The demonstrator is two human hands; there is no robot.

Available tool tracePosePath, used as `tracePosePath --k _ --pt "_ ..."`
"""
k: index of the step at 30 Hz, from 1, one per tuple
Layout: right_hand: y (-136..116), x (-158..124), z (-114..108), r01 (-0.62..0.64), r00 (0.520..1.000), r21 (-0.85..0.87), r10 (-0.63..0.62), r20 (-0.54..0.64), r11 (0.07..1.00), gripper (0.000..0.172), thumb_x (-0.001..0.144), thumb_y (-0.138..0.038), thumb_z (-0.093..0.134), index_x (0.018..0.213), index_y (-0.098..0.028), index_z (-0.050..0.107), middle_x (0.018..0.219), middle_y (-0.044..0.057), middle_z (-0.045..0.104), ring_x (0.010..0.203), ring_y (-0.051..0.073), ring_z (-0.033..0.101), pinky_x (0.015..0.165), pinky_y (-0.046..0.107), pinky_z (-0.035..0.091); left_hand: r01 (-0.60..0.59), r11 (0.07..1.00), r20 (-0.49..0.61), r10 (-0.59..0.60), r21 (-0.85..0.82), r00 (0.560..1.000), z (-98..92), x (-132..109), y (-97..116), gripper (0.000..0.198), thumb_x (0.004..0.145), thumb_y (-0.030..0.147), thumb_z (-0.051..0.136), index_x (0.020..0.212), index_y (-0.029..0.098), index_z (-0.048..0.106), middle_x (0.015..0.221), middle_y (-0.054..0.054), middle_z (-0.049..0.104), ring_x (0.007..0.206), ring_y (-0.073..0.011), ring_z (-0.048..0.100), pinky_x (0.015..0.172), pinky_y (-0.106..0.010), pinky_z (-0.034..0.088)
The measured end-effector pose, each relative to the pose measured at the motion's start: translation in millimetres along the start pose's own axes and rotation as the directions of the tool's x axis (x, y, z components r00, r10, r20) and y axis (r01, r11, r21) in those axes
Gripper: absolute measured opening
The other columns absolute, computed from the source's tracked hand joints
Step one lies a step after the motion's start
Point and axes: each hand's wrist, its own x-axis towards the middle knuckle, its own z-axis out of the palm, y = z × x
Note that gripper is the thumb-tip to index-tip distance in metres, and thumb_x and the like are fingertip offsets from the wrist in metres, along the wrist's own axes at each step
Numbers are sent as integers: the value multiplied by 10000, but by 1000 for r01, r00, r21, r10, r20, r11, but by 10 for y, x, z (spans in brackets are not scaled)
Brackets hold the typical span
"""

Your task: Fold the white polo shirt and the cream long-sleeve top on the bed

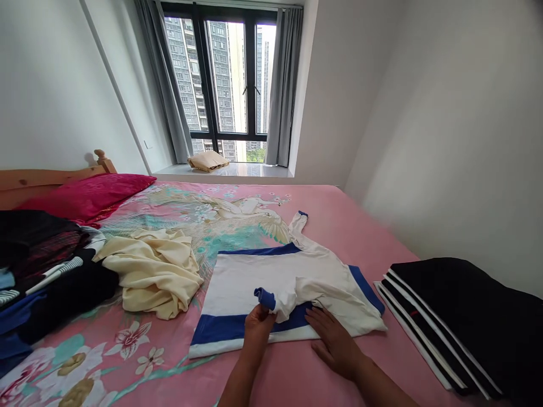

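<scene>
A white garment with blue bands (254, 277) lies partly folded on the pink flowered bedsheet (339, 220) in front of me. My left hand (257, 327) is closed on a white sleeve with a blue cuff (271, 298), lifting it over the garment's near edge. Just to the right, my right hand (335, 341) lies flat with fingers spread, pressing on the garment's near edge. A second sleeve with a blue cuff (299, 221) stretches away at the far side.
A crumpled cream cloth (155, 270) lies left of the garment. A heap of dark and striped clothes (46, 265) fills the left edge, behind it a red pillow (87, 195) and wooden headboard (25, 182). Folded black clothing with white stripes (462, 316) sits at right.
</scene>
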Motion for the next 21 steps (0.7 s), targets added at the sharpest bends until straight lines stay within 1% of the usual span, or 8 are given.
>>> tracePosePath --k 3,5,6,8,10,11,16,21 --pt "-3 -10 8 32 998 14 -31 -61 999 536 905 -347 442 1410 -189 358 1437 103 397 1355 275 305 1117 527 266 -88 988 77 78 129 994 151 -126 115 228 599 267 727 804 171 697 702 -17 673 730 -194 609 684 -300 466" --pt "-66 -18 10 11 979 60 2 -206 998 455 889 -324 470 1322 -187 457 1355 119 486 1317 287 364 1073 524 339 -155 964 134 128 214 983 236 -222 199 202 659 301 689 820 182 711 735 -29 678 740 -194 599 702 -299 453" --pt "-130 -18 -2 -19 948 104 51 -315 994 396 883 -307 481 1262 -193 495 1290 122 532 1282 285 407 1041 514 380 -184 950 155 147 254 977 269 -269 236 181 681 310 674 808 189 718 733 -31 674 724 -188 589 692 -293 445" --pt "-322 1 -80 -76 831 229 189 -524 970 311 875 -274 494 1179 -213 502 1174 116 572 1197 270 479 980 486 437 -236 918 186 183 319 965 318 -356 292 139 699 298 664 787 212 729 730 -31 654 711 -180 570 681 -281 428" --pt "-563 51 -244 -73 724 330 278 -632 941 333 864 -262 511 1190 -225 451 1153 114 549 1154 262 495 959 476 446 -311 866 219 240 392 946 360 -427 323 105 700 265 660 770 238 734 723 -28 625 707 -179 561 675 -275 419" --pt "-677 85 -353 -51 706 346 279 -651 937 372 856 -265 521 1213 -227 423 1177 118 527 1164 268 482 968 484 434 -351 834 238 271 426 933 383 -458 331 100 700 252 656 761 248 734 717 -29 612 701 -180 560 668 -275 418" --pt "-895 204 -866 -14 793 260 169 -586 966 368 829 -276 551 1182 -227 459 1158 104 545 1176 284 452 989 490 392 -438 768 257 356 467 898 502 -571 329 109 660 226 691 752 260 738 696 -40 601 672 -193 563 661 -285 428" --pt "-778 105 -994 -111 804 312 270 -530 944 185 822 -282 557 989 -202 566 921 75 603 923 231 538 844 403 451 -487 724 271 404 489 874 562 -643 294 81 712 269 662 752 250 730 690 -34 597 661 -182 569 650 -274 438"
